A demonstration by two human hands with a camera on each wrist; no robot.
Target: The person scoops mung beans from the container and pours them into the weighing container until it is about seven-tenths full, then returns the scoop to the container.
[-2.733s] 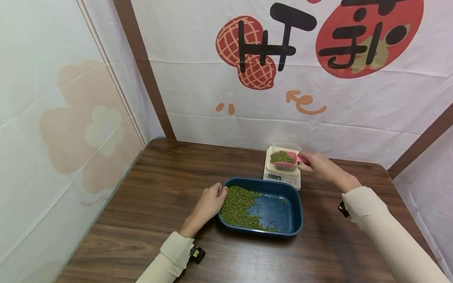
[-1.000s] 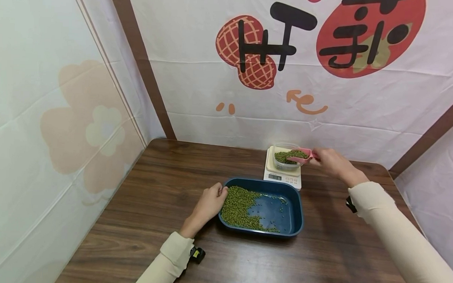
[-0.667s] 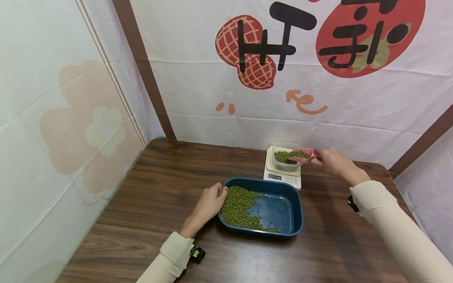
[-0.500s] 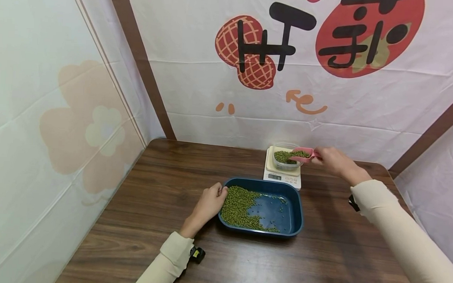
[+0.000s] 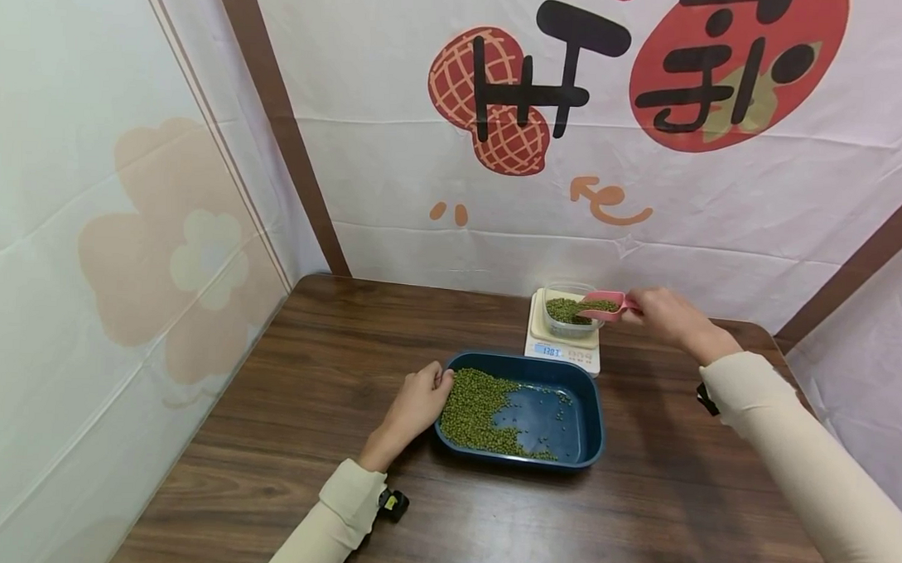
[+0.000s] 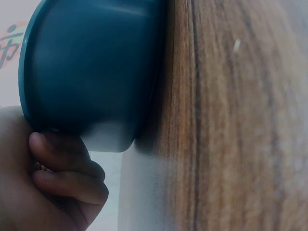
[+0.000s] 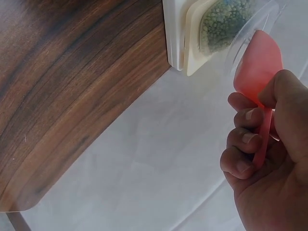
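"Hands first: what are they doing?"

"Both are grasping. The left hand grips the left end of the tray, and the right hand has its fingers curled round the handle of the scoop."

"And where does all that stand, going by the scale?"

"The tray sits on the desk just on the near side of the scale, its long axis running left to right. The tub stands upright on the scale. The right hand is just to the right of the scale; the left is farther off, to the scale's left and on its near side."

"So which relation counts most?"

"Scoop to tub, I'd judge. The scoop's long axis runs sideways, from the hand on the scale's right leftward, so its mouth is over the tub's right side, above the scale. Beans lie in the tub, the scoop and the tray. The right hand is clearly the nearer one; any pour would depend on how far that mouth tips."

"Does the scoop touch the tub's rim?"

"I can't tell; the two overlap. The scale's display is lit, but its digits are too small to read surely."
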